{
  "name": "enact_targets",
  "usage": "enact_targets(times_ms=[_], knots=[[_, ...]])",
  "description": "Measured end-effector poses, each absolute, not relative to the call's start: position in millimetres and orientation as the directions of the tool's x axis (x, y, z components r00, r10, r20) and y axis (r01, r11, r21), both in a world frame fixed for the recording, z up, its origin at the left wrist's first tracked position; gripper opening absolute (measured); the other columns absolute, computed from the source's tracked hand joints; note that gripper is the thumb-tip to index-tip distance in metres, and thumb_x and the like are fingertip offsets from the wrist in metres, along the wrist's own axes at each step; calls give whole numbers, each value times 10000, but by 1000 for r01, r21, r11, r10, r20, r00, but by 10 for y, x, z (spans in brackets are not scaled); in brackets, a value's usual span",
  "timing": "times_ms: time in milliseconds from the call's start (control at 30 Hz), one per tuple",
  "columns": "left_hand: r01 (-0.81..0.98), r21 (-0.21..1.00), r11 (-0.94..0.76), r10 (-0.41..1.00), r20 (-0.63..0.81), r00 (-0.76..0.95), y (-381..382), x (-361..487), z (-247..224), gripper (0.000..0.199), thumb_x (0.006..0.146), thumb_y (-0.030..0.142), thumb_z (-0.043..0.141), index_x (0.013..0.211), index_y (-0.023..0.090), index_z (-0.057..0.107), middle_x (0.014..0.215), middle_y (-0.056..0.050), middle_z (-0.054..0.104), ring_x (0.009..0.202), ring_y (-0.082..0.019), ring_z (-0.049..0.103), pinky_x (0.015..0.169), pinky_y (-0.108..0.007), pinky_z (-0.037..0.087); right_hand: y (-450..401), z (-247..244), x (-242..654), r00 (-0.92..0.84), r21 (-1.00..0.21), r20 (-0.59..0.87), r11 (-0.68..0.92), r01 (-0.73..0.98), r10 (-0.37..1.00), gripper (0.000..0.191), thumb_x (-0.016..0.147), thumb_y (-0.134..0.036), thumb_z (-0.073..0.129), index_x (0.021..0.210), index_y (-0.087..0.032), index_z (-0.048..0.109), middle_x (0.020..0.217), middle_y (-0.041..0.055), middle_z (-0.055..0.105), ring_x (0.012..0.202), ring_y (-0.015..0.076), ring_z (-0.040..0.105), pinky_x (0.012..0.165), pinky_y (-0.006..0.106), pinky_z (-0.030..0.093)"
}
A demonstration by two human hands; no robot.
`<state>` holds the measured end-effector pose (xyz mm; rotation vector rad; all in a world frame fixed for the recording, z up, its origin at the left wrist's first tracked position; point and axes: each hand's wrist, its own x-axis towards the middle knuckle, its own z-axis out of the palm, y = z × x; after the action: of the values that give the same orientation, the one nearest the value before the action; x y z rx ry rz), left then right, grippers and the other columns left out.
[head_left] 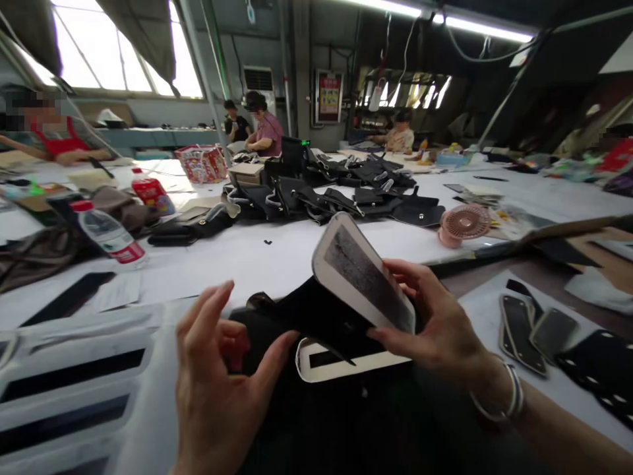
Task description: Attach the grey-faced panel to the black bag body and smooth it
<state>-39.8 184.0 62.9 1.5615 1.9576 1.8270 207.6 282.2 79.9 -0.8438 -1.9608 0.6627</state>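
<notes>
In front of me is an unfinished black bag piece (316,310) of soft leather-like material. Its raised rounded panel (357,269) has a pale border round a dark grey rectangle. My right hand (435,316) pinches the panel's right end between thumb and fingers. Below it lies a second pale-edged panel (341,361) with a black slot, partly covered by the black material. My left hand (222,376) is left of the piece, fingers spread and raised, thumb pointing toward it; I see nothing held in it. Dark material hides the lower middle of the view.
Black bags (326,191) are heaped across the white table. A water bottle (109,236) and a red bottle (151,190) stand at left, a pink fan (463,224) at right. Small dark panels (524,333) lie by my right arm. Several people sit around farther tables.
</notes>
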Motion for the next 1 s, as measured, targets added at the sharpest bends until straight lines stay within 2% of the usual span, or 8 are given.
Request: enact_targets(times_ms=[67, 133, 233, 300, 433, 567, 733, 1000], knots=[[612, 778, -144, 832, 430, -351, 2021, -454, 617, 814, 711, 406, 796, 1423, 336, 408, 1264, -45, 588, 566, -68, 516, 513, -222, 486, 2895, 731, 2150, -394, -692, 512, 638, 337, 763, 769, 712, -322, 839, 1369, -273, 444, 1280, 69, 564, 1124, 267, 582, 965, 394, 516], [563, 817, -126, 929, 296, -221, 2193, -466, 582, 583, 764, 407, 741, 1297, 300, 530, 1045, 1, 677, 541, -80, 551, 514, -213, 489, 2964, 665, 2196, -404, -665, 535, 665, 340, 742, 757, 716, -319, 834, 1363, -260, 445, 1292, 66, 559, 1152, 254, 573, 999, 373, 499], [515, 851, -105, 963, 217, -162, 2338, -414, 489, 269, 801, 412, 699, 985, 233, 617, 764, 35, 685, 594, -127, 631, 535, -209, 487, 3060, 578, 2267, -426, -641, 575, 708, 296, 699, 733, 738, -304, 818, 1361, -237, 437, 1287, 68, 563, 1171, 235, 569, 1028, 341, 483], [534, 841, -82, 966, 199, -165, 2353, -363, 416, 243, 810, 433, 682, 911, 225, 606, 717, 35, 684, 599, -144, 643, 525, -215, 478, 3109, 523, 2324, -437, -631, 577, 716, 299, 690, 734, 739, -294, 815, 1362, -224, 432, 1276, 73, 571, 1165, 232, 577, 1012, 328, 494], [606, 794, -45, 966, 190, -178, 2321, -290, 300, 276, 807, 483, 672, 903, 233, 602, 652, 51, 668, 535, -142, 619, 487, -221, 453, 3157, 419, 2406, -455, -613, 549, 708, 350, 701, 737, 724, -282, 817, 1350, -200, 437, 1245, 76, 583, 1128, 224, 592, 986, 324, 511], [698, 715, -50, 944, 262, -202, 2326, -269, 227, 255, 823, 481, 660, 896, 242, 608, 628, 65, 649, 494, -123, 589, 476, -214, 439, 3192, 350, 2417, -476, -602, 541, 714, 356, 693, 709, 739, -291, 802, 1340, -188, 439, 1227, 84, 579, 1103, 225, 596, 997, 347, 508], [727, 684, -49, 933, 291, -211, 2330, -251, 171, 261, 830, 497, 645, 888, 245, 610, 619, 68, 653, 465, -117, 572, 454, -210, 441, 3277, 312, 2457, -539, -536, 562, 773, 340, 627, 759, 750, -300, 802, 1382, -189, 396, 1280, 103, 541, 1180, 243, 547, 1033, 362, 475], [838, 537, -99, 918, 375, -131, 2329, -190, 250, 243, 856, 490, 598, 872, 248, 610, 618, 66, 660, 456, -120, 582, 442, -213, 431, 3375, 222, 2495, -537, -562, 561, 766, 312, 630, 801, 725, -306, 823, 1385, -185, 385, 1268, 80, 536, 1145, 202, 554, 1030, 296, 464]])
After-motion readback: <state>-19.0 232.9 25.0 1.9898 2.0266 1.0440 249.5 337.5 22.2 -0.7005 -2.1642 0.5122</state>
